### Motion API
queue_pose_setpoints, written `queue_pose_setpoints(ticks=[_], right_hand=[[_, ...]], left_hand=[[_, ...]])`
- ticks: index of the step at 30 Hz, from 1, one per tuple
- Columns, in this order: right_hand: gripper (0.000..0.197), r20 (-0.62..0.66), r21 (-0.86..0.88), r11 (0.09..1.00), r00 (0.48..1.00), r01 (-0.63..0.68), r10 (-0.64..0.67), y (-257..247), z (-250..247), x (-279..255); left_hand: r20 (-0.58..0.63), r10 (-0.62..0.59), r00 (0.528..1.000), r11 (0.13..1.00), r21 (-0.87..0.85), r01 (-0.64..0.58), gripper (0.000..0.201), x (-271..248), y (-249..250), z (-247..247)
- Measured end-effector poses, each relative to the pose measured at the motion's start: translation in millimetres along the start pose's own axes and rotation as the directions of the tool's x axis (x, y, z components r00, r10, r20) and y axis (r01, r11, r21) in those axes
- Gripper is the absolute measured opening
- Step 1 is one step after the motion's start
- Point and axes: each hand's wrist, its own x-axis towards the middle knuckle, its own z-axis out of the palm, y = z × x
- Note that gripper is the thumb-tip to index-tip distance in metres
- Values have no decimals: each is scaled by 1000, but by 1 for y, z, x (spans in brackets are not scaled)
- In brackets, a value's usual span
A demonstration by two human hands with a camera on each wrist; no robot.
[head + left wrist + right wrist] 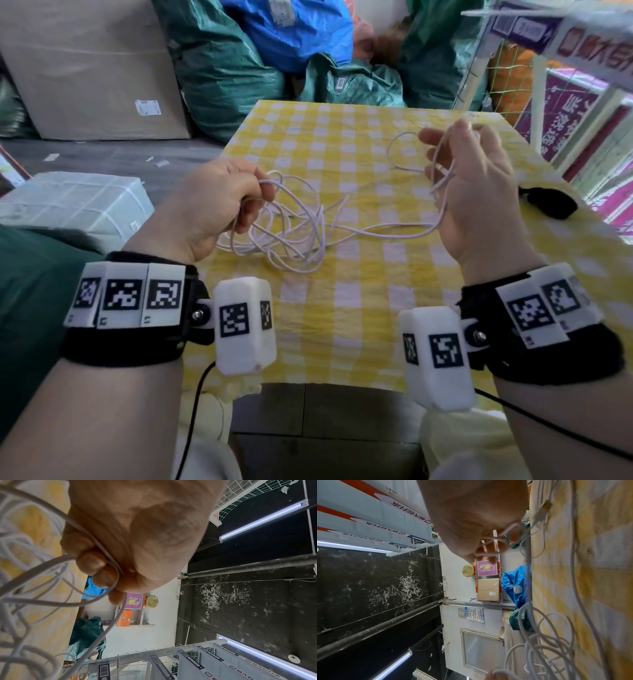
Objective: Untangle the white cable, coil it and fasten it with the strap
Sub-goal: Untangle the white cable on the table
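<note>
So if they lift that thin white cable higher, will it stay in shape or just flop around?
Probably flop: the thin white cable sags in loose loops between the left hand and right hand. It looks light, since pinching fingers hold several strands. The tangle on the yellow checked tablecloth would likely drag along.

The head camera looked down and forward from above both wrists, the checked table (pixel 359 308) toward 12 o'clock. Each wrist camera sat very near its palm, rolled sideways and tilted up to ceiling and far wall. Both wrist views shared the purple poster (pixel 133 600) (pixel 487 568); all three shared the white cable (pixel 291 226) (pixel 51 601) (pixel 556 642).
</note>
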Motion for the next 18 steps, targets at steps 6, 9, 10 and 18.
queue_pose_setpoints(ticks=[6,9,10,18], right_hand=[[9,171,-509,855,963,-96,210,18,-3,4],[28,142,-545,836,975,-68,171,19,-3,2],[27,149,-542,840,980,-28,129,15,-2,0],[15,521,-675,705,816,215,250,10,16,-20]], left_hand=[[90,-15,996,997,74,8,31,-4,4,7],[128,-10,992,994,108,-4,30,-6,4,8],[140,-7,990,993,116,-9,29,-6,5,9],[250,22,968,990,130,-57,31,-9,6,11]])
